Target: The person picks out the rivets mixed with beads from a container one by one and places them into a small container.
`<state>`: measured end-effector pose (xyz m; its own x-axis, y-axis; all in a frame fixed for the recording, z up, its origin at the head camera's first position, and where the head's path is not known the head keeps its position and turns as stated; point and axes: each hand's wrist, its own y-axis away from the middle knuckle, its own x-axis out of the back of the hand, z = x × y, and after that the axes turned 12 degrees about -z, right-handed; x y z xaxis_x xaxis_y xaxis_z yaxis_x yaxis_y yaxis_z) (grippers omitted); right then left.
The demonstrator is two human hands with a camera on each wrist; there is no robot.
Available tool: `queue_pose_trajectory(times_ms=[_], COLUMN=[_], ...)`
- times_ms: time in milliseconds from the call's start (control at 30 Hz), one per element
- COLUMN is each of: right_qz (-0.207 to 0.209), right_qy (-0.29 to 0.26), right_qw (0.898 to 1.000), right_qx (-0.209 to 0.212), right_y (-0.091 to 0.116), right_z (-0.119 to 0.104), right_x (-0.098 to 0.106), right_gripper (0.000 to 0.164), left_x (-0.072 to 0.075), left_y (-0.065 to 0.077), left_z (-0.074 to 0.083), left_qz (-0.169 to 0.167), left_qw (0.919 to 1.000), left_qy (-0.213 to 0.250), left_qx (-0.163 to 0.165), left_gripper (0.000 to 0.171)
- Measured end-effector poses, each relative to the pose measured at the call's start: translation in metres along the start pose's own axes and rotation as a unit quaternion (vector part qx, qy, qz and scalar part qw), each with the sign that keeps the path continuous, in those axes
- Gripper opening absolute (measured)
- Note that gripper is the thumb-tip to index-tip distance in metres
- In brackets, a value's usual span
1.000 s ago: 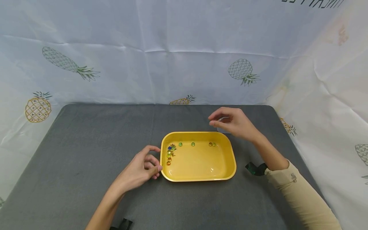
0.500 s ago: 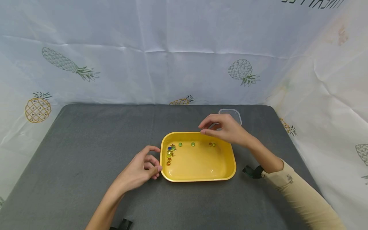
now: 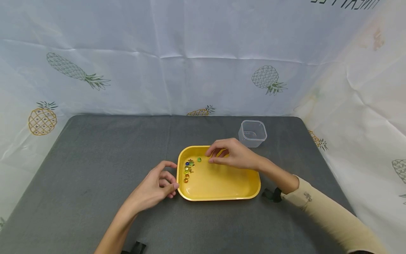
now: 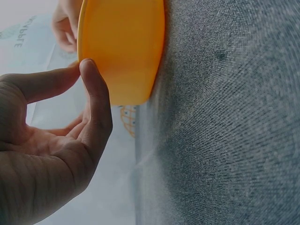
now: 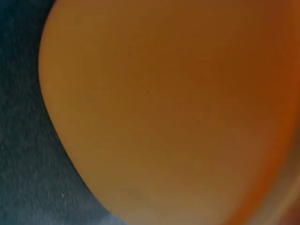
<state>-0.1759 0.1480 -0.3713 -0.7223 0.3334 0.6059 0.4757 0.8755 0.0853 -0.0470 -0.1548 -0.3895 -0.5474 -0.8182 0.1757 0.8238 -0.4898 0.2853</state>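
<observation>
In the head view a yellow tray [image 3: 219, 181] lies on the grey cloth. Along its left end are glassy round beads [image 3: 186, 172] in green, blue and amber, mixed with tiny gold-coloured pieces [image 3: 190, 170]. One green bead [image 3: 199, 159] sits apart by the back wall. My left hand [image 3: 152, 187] touches the tray's left rim with thumb and index fingertips, its other fingers loosely bent. My right hand [image 3: 234, 154] reaches over the tray's back part, thumb and index finger slightly apart. It hides the floor beneath, and no bead shows between its fingertips.
A clear plastic box [image 3: 252, 134] stands without a lid behind the tray's right back corner. The grey table [image 3: 104, 151] ends at white pineapple-print cloth [image 3: 203, 84] at the back and sides.
My right hand has moved left and down from the clear box to above the tray. It now covers three beads seen earlier, and the box has come into full view. My left hand stays put.
</observation>
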Motion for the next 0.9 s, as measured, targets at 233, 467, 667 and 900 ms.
queue_pose_trajectory(times_ms=[233,467,667,900], right_qz=[-0.031,-0.06,-0.08,-0.1], right_qy=[-0.042,-0.076,-0.097,-0.161], right_qw=[0.999,0.995,0.992,0.982], right_qx=[-0.003,-0.026,-0.027,-0.015], right_y=[-0.01,-0.017,-0.024,-0.028], right_z=[0.001,0.004,0.008,0.011], right_x=[-0.012,-0.021,-0.03,-0.038], right_gripper=[0.026,0.029,0.032,0.033], left_x=[0.0,0.0,0.0,0.0], left_y=[0.0,0.0,0.0,0.0], left_z=[-0.002,-0.004,-0.005,-0.006], left_qz=[-0.003,-0.005,-0.003,-0.005], left_qw=[1.0,1.0,1.0,1.0], left_qy=[0.002,0.002,0.0,-0.004], left_qx=[-0.002,-0.006,-0.006,-0.007], left_gripper=[0.06,0.06,0.06,0.06])
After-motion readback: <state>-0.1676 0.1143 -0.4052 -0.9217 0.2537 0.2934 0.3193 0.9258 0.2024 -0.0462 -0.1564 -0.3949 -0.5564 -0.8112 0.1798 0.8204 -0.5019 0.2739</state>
